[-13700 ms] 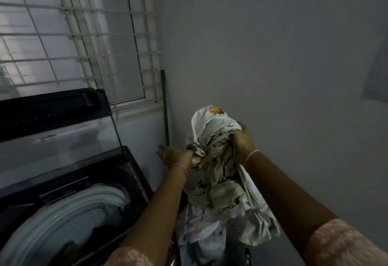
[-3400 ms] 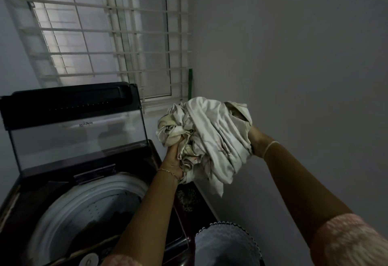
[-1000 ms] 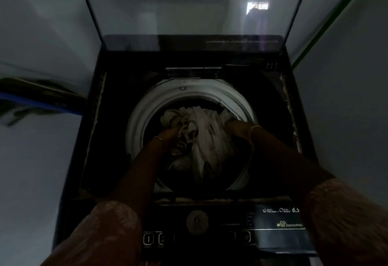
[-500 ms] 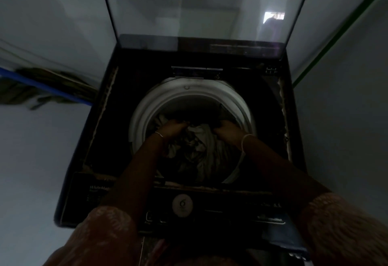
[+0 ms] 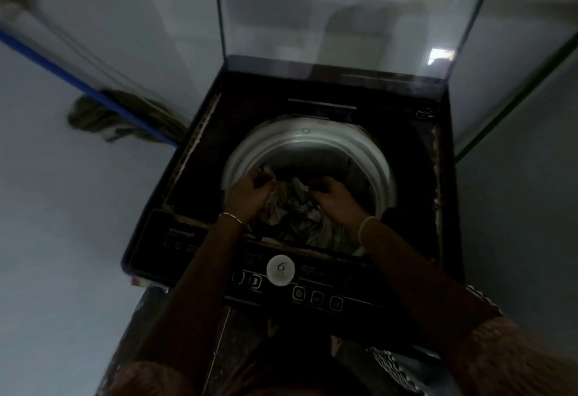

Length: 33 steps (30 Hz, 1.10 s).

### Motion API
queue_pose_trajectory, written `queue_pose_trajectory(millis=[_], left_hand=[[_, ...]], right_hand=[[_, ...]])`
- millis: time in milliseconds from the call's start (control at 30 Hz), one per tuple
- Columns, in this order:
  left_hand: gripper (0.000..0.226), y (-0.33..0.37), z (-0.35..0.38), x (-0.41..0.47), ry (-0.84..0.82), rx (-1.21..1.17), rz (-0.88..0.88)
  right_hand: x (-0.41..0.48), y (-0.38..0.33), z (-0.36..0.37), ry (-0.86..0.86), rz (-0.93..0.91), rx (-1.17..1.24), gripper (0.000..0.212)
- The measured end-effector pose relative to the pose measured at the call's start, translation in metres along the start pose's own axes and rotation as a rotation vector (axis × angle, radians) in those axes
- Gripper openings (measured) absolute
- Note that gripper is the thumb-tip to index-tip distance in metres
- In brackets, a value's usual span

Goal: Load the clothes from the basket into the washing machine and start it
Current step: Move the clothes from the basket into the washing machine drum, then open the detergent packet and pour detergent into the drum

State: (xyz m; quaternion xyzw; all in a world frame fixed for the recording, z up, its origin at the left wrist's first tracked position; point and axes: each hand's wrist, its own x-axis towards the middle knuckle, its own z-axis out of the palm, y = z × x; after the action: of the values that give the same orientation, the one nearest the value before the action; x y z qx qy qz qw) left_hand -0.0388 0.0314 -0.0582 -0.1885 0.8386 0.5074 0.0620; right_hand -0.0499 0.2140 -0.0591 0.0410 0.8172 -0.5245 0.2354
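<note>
The black top-load washing machine (image 5: 416, 151) stands open, its glass lid (image 5: 344, 26) tilted up at the back. Pale, crumpled clothes (image 5: 292, 211) lie inside the white-rimmed drum (image 5: 308, 140). Both my hands are down in the drum opening, on top of the clothes. My left hand (image 5: 248, 194) curls its fingers around a pale fold at the drum's left side. My right hand (image 5: 333, 198) is closed on cloth near the middle. The scalloped rim of the laundry basket (image 5: 395, 364) shows at the bottom right, mostly hidden by my right arm.
The control panel (image 5: 316, 297) with a round white dial (image 5: 280, 269) and several buttons runs along the machine's front edge. A blue pipe (image 5: 93, 95) and a dark rag (image 5: 103, 120) lie at the left wall. A green rod (image 5: 513, 105) leans at the right.
The pale bundle went from above the basket into the drum. Over the last second it has sunk lower, with both hands staying on it inside the opening.
</note>
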Motion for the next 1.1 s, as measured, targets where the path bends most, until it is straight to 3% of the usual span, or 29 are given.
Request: queue_pose_trajectory(millis=[233, 367, 633, 800, 1100], left_hand=[[0.015, -0.007, -0.076, -0.039, 0.365, -0.113, 0.083], [0.013, -0.041, -0.129, -0.067, 0.545, -0.229, 0.013], [0.011, -0.153, -0.237, -0.143, 0.658, -0.301, -0.157], [0.013, -0.223, -0.294, -0.175, 0.667, -0.247, -0.260], [0.027, -0.323, -0.312, -0.147, 0.542, -0.035, -0.417]], right_hand=[[-0.018, -0.047, 0.060, -0.077, -0.212, -0.088, 0.025], [-0.031, -0.080, 0.114, -0.073, -0.433, -0.244, 0.030], [-0.064, -0.126, 0.249, -0.108, -0.723, -0.473, 0.028], [-0.076, -0.134, 0.333, -0.197, -0.705, -0.519, 0.027], [-0.034, -0.089, 0.450, -0.392, -0.436, -0.626, 0.027]])
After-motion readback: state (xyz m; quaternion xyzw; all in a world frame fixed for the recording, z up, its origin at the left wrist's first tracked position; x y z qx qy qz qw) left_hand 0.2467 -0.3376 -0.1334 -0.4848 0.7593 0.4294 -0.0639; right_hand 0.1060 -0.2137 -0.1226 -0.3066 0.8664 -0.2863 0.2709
